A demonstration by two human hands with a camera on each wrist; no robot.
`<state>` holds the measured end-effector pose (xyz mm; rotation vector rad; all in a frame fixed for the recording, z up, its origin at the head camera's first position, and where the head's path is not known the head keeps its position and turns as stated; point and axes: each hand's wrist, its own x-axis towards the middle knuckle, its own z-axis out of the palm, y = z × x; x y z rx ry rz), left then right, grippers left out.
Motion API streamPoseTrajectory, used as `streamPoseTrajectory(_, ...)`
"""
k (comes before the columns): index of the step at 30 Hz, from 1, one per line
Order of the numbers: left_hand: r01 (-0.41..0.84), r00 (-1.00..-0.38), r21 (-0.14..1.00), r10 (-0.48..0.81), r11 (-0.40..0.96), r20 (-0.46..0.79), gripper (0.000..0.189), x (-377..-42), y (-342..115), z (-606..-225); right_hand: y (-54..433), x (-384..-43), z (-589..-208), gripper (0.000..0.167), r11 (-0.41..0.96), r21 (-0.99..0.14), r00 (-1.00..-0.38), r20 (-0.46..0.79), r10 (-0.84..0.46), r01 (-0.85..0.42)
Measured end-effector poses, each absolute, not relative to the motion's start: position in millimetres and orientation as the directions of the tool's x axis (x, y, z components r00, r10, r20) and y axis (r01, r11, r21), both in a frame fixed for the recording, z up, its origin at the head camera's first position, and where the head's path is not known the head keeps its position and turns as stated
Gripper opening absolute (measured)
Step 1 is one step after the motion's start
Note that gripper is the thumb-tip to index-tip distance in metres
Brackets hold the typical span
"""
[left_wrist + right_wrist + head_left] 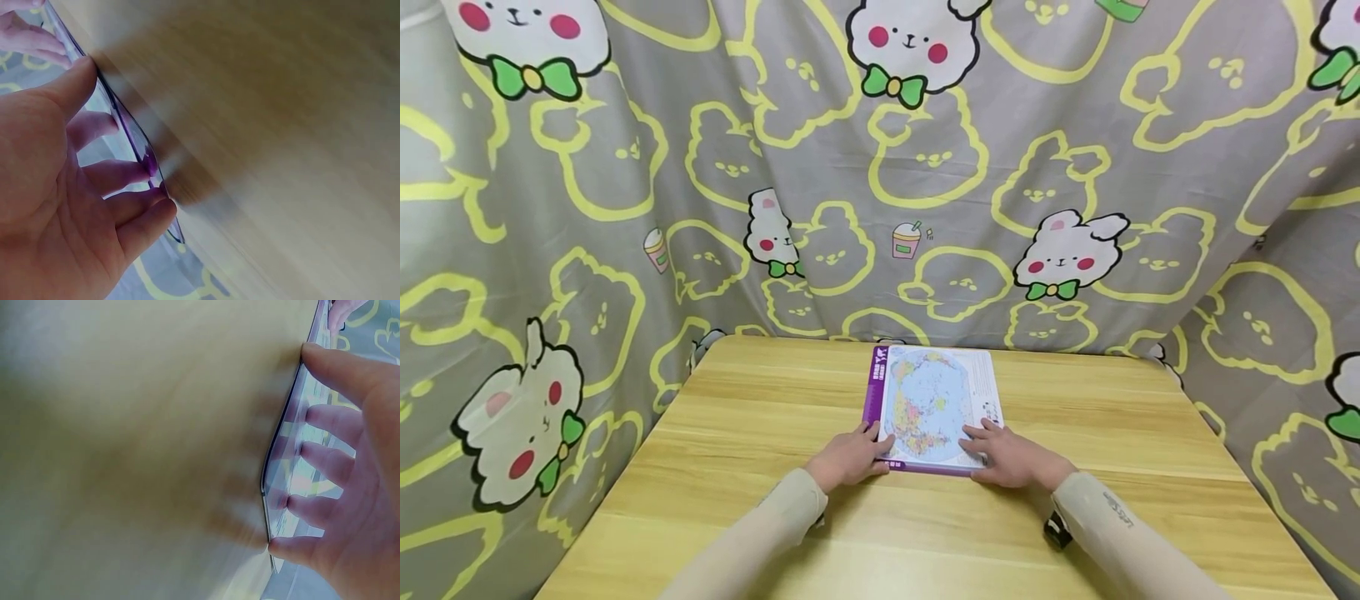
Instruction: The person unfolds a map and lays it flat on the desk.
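One map on wooden table, rabbit-print curtain

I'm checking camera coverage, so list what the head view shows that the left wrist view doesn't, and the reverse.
Only the head view: the printed face of the world map laid out readably, the two sleeves and the white cartoon rabbits on the curtain.

Only the left wrist view: the palm side of the left hand and a close, nearly edge-on look at the map's dark rim.

Both: the left hand touching the world map, the right hand (partly, in the wrist view), the wood-grain tabletop and the yellow-patterned curtain.
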<state>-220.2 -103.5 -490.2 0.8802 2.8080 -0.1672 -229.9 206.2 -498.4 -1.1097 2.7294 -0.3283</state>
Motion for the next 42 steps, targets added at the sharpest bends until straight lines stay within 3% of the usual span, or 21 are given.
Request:
streamPoseTrajectory(28, 0.534, -0.822, 0.032, 0.527, 0.845, -0.215, 0.061, -219, -119, -487, 194, -231, -492, 0.059, 0.749, -0.239, -0.751, -0.103, -0.653, -0.618)
streamPoseTrajectory(42, 0.527, -0.819, 0.032, 0.518, 0.849, -0.247, 0.059, -221, -124, -488, 145, -231, -481, 0.061, 0.688, -0.213, -0.694, -0.058, -0.718, -0.694)
